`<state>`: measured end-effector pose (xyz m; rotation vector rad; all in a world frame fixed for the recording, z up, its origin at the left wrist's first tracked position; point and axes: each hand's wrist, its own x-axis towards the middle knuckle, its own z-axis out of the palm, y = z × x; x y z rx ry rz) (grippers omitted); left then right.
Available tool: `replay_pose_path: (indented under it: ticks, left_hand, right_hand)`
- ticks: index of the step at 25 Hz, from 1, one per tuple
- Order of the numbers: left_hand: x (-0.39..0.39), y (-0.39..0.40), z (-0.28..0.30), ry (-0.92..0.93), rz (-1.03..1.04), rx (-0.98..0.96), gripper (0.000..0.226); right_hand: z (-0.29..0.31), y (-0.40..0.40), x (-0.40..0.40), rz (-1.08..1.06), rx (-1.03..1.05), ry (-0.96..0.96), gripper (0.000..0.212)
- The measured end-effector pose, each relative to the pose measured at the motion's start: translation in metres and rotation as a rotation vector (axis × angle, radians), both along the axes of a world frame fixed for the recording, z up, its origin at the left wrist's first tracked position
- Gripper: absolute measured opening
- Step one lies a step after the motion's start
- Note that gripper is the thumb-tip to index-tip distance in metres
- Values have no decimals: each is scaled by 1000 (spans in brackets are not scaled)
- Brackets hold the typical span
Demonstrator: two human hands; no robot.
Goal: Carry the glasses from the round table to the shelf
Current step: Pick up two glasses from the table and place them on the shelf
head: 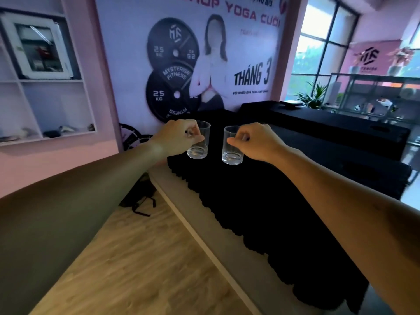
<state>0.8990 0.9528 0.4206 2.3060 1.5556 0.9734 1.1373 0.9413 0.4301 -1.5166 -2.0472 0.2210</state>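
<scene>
Out in front of the person, above a black-draped surface [284, 201], two clear empty glasses were held upright, one in each hand. The left hand [179, 137] pinched the left glass [200, 142] by its side near the rim, thumb and fingers curled around it; the right hand [256, 142] gripped the right glass [231, 146] the same way. Both glasses hung in the air, near each other but apart. No round table showed in view, so the carrying step seemed to be in hand. A white shelf unit [54, 80] stood on the far left wall; the next move probably called for turning left towards it while keeping both glasses level.
</scene>
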Motion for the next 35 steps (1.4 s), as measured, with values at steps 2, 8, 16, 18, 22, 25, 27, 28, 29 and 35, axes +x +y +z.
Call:
replay_pose_path:
  ticks: [2, 8, 16, 18, 22, 25, 27, 28, 29, 35]
  left_hand:
    - [-16, 36, 2, 0, 24, 3, 14]
    - [-86, 161, 16, 31, 89, 45, 15]
    - [-186, 297, 9, 50, 265, 32, 11]
    - [-214, 332, 7, 70, 349, 40, 13]
    - [-271, 394, 7, 91, 515, 63, 15]
    - [-320, 431, 12, 99, 628, 98, 17]
    - [-342, 442, 16, 110, 655, 88, 17]
    - [-359, 453, 16, 116, 684, 86, 17]
    - [-379, 463, 13, 116, 714, 75, 17]
    - [-513, 518, -1, 130, 849, 35, 19]
  right_hand:
    - [3, 43, -11, 22, -1, -12, 23]
    - [19, 190, -80, 89, 56, 10, 26]
    - [12, 373, -195, 266, 32, -13, 25]
    - [12, 418, -223, 336, 28, -12, 25]
    - [18, 507, -288, 503, 3, -20, 25]
    - [25, 567, -350, 613, 1, -37, 27]
    - [24, 589, -381, 668, 3, -22, 30]
    - [24, 606, -404, 710, 7, -17, 30]
    - [21, 621, -429, 745, 13, -16, 29]
    - [5, 691, -577, 867, 20, 5, 26]
